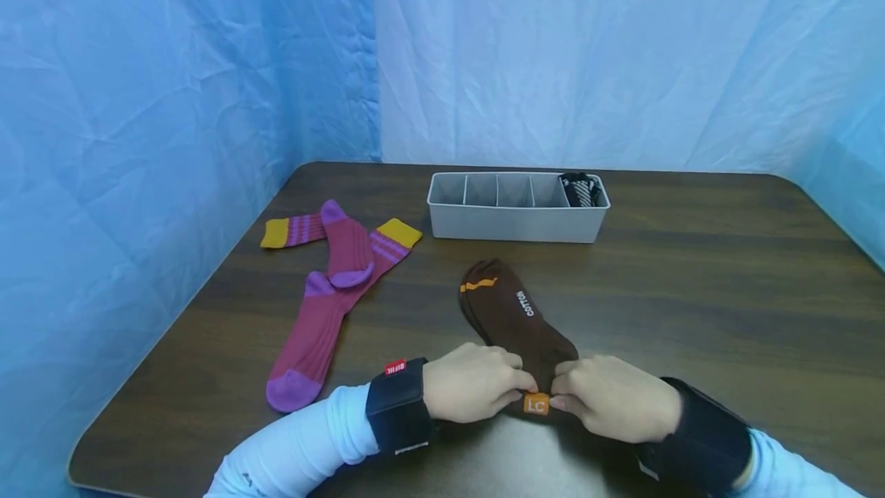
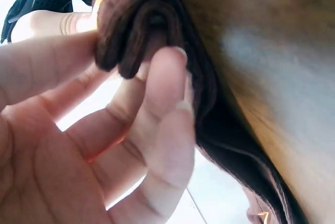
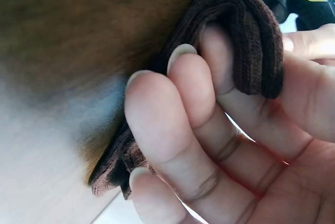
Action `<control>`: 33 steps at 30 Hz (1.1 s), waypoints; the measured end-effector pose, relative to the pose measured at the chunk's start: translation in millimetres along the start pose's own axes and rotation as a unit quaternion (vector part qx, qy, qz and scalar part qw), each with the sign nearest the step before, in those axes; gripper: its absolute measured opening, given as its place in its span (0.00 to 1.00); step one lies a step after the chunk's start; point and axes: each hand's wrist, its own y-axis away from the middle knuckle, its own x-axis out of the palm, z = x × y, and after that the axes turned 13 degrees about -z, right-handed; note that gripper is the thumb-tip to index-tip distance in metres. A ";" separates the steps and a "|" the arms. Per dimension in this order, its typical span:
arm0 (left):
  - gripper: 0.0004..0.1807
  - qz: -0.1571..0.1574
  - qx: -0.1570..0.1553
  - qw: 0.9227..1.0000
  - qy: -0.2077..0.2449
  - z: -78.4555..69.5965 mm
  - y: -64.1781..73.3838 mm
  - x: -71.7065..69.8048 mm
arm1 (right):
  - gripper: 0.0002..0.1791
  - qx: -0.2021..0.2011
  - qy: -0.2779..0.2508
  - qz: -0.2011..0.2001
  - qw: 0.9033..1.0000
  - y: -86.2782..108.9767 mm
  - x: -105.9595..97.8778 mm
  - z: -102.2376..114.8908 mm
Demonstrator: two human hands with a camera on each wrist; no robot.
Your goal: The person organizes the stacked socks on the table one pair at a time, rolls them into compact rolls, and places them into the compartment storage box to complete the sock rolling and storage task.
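Note:
A pair of brown socks [image 1: 515, 306] lies stacked on the table, with white lettering, an orange stripe and an orange label at the near end. That near end is folded over into a roll. My left hand [image 1: 477, 383] pinches the left side of the fold, and my right hand [image 1: 611, 398] pinches the right side. In the left wrist view the folded brown layers [image 2: 152, 20] sit between thumb and fingers. The right wrist view shows the thumb outside the folded fabric [image 3: 256, 41] and fingertips tucked within the curl.
Two magenta socks [image 1: 311, 336] with purple toes and heels and yellow cuffs lie crossed at the left. Behind the brown socks stands a grey divided box [image 1: 512, 223]; a black-and-white patterned sock [image 1: 581, 189] fills its rightmost compartment. Blue sheeting [image 1: 581, 52] hangs around the table.

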 end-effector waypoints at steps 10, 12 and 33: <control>0.06 -0.075 0.004 0.997 -0.015 -0.4 -3.7 3.8 | 0.15 0.040 0.025 -0.049 0.998 1.8 -2.8 -6.1; 0.06 -0.092 0.028 0.995 -0.030 -1.4 -3.6 4.5 | 0.15 0.022 0.025 -0.068 0.997 0.3 -2.9 -5.3; 0.09 -0.024 0.023 0.999 0.034 0.7 -3.2 2.8 | 0.15 -0.069 0.061 -0.092 0.991 3.5 3.5 8.5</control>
